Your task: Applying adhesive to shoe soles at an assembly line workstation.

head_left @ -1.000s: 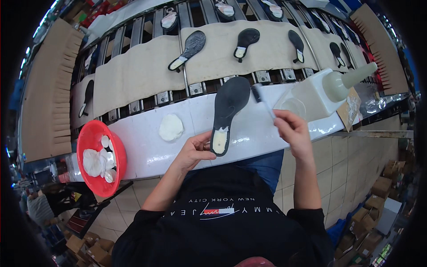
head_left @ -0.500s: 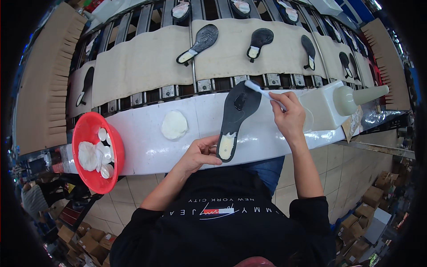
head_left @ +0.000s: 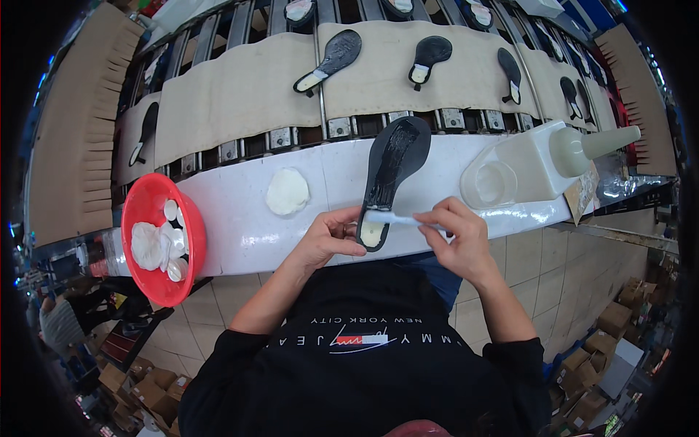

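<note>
A black shoe sole (head_left: 399, 156) with a cream heel area is tilted over the white table's front edge. My left hand (head_left: 331, 237) grips it by the heel end, thumb on one side. Wet-looking dark coating runs down the middle of the sole's face. My right hand (head_left: 459, 237) pinches a pale toothbrush (head_left: 393, 218), whose head rests on the sole just above the cream patch. Left of the sole lies a round white pad (head_left: 287, 192) on the table. To the right, a translucent plastic bottle (head_left: 539, 164) with a long nozzle lies on its side.
A red bowl (head_left: 198, 229) at the table's left end holds white round pieces and crumpled white material. Beyond the table, a roller conveyor carries a beige cloth (head_left: 233, 95) with several black soles (head_left: 341, 54) on it. Slit cardboard panels (head_left: 81, 131) stand at both sides.
My right hand has brought the toothbrush from the sole's toe end down toward the heel. The dark patch has spread into a long streak. My left hand keeps its hold on the sole.
</note>
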Demonstrator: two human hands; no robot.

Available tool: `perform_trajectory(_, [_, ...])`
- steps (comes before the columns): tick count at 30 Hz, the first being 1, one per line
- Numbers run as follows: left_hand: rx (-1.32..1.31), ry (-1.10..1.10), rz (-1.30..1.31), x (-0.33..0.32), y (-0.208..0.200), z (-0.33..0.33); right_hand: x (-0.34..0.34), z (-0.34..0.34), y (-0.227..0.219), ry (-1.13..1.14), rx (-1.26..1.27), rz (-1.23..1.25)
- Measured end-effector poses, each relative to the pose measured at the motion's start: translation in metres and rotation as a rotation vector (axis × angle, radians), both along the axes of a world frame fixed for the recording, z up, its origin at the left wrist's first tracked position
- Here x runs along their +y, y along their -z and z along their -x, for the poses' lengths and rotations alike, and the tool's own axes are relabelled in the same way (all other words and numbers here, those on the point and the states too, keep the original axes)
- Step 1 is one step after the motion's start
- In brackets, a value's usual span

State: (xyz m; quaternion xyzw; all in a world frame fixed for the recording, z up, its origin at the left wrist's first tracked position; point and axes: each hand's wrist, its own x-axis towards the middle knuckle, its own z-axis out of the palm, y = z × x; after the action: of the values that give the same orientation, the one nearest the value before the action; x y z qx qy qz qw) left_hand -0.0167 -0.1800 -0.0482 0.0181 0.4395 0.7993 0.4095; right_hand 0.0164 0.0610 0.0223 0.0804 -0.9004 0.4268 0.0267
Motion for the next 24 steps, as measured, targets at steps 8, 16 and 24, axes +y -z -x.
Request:
perform_trajectory(8, [0.021, -0.014, -0.023, 0.006, 0.002, -0.008, -0.021, -0.028, -0.004, 0.189, -0.123, 0.279])
perform_trajectory(16, [0.020, -0.036, -0.003, 0.017, -0.007, -0.015, -0.017, -0.036, 0.008, 0.443, -0.079, 0.181])
perform_trajectory(24, [0.006, -0.054, 0.019, 0.016, -0.009, -0.017, 0.003, -0.010, 0.027, 0.456, 0.043, -0.012])
